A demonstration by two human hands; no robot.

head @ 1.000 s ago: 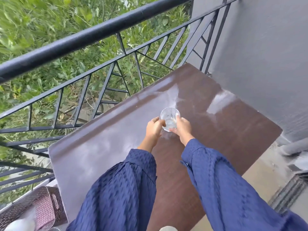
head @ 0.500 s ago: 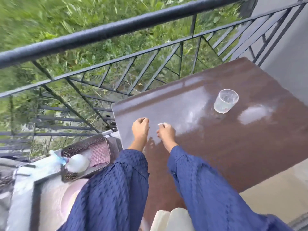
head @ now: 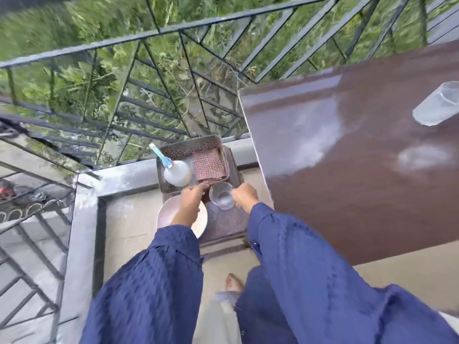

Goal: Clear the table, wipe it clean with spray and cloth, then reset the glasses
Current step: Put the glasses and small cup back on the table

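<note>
One clear glass stands on the brown table at the far right. A second clear glass stands on a low brown stool left of the table. My right hand is against this glass's right side, fingers curled at its rim. My left hand reaches over a pale plate, its fingers stretched toward the glass's left side and the basket's edge. A white spray bottle with a blue nozzle and a checked cloth lie in a woven basket on the stool.
A black metal railing runs behind the stool and table, with greenery beyond. A grey ledge borders the concrete floor. My foot shows below, between blue sleeves. Pale streaks mark the tabletop.
My hands left the glass on the table and moved left and down to the stool. The view swung with them, bringing the basket, plate and second glass into sight.
</note>
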